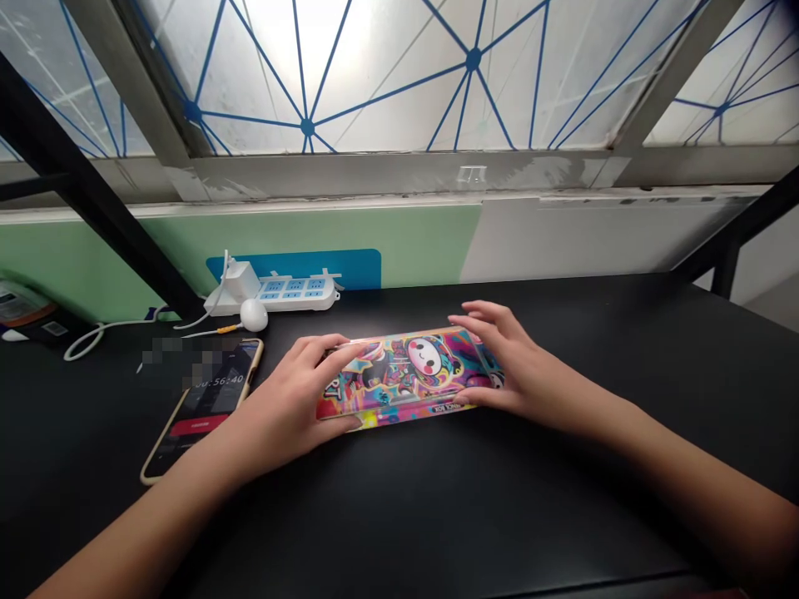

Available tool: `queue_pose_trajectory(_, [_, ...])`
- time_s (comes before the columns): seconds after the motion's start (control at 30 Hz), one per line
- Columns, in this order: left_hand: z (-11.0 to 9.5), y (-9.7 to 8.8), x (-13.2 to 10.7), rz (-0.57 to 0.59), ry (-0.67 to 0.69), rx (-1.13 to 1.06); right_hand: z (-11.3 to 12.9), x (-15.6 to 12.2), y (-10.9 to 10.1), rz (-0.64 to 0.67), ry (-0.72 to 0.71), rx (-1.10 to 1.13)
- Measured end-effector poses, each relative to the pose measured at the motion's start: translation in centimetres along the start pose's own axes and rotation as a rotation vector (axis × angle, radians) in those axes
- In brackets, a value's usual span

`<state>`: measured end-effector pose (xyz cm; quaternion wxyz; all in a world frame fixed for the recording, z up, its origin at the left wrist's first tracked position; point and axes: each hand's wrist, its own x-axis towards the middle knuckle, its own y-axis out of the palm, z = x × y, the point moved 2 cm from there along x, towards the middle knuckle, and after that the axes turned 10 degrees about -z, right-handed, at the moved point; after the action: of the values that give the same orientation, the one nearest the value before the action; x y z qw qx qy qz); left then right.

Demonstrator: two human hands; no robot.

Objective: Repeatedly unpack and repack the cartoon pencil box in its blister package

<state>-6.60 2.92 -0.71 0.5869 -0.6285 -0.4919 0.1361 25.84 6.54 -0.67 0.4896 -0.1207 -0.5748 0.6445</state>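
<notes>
Far left of the black bench, a printed packet sits at the back, with a white cable looping out beside it. Moving right, a smartphone in a gold case lies screen up, timer digits showing, part of the display blurred. Behind it, a white power strip carries a plugged-in charger against the wall. Now to the action: the left hand is over the left end of a flat cartoon-printed box, lying level mid-bench, its grip clamped with fingers across the top and thumb at the near edge. The box looks light and stiff, though that glossy skin could prove slippery, so its short ends seem the best place to hold. At the far end, the right hand has its grip clamped too, fingers at the back edge, thumb at the front. The phone sits just beside the left wrist, the closest obstacle.
</notes>
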Motion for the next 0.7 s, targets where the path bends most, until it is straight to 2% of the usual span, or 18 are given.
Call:
queue_pose_trajectory(0.1, [-0.7, -0.3, -0.2, -0.154, 0.148, 0.135, -1.1, 0.2, -0.3, -0.027, -0.009, 0.020])
queue_pose_trajectory(0.2, [-1.3, -0.3, -0.4, -0.206, 0.229, 0.227, -1.8, 0.6, -0.6, -0.027, -0.029, 0.082])
queue_pose_trajectory(0.33, [-1.6, -0.3, -0.3, -0.185, 0.212, 0.265, -1.3, 0.9, -0.8, -0.151, -0.087, 0.064])
queue_pose_trajectory(0.53, [-1.0, -2.0, 0.0, -0.336, 0.108, 0.304, 0.7, 0.3, -1.2, -0.319, -0.225, -0.056])
queue_pose_trajectory(0.7, [-1.2, -2.4, -0.1, -0.380, 0.169, 0.343, 2.0, 0.0, -1.4, -0.431, -0.421, -0.244])
